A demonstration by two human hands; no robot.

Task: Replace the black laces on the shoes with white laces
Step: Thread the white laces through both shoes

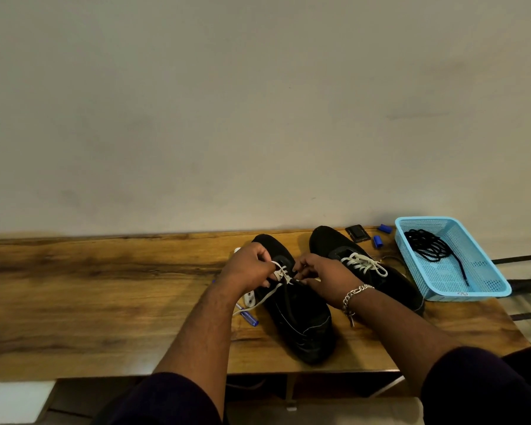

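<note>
White lace (pixel 284 276) crosses the eyelets of the near black shoe (pixel 298 317), which lies on the wooden table (pixel 105 286) with its toe toward the wall and its heel toward you, so its long axis runs almost straight away from you. Your left hand (pixel 250 266) pinches one strand on the shoe's left side; a loose tail of that strand trails down to the table past a white plastic piece (pixel 249 299) and a blue-handled tool (pixel 248 317). Your right hand (pixel 321 276), a chain bracelet (pixel 354 294) on its wrist, pinches the lace on the opposite side, fingers curled at the tongue. Both hands sit just over the upper eyelets, about equally near. The far shoe (pixel 368 268) already carries a white lace tied in a bow. Black laces (pixel 429 245) lie coiled in the blue basket (pixel 485 289), well apart to the right. Judged from this, lacing on the near shoe is well advanced, and the next pull probably runs crosswise to the shoe's axis.
</note>
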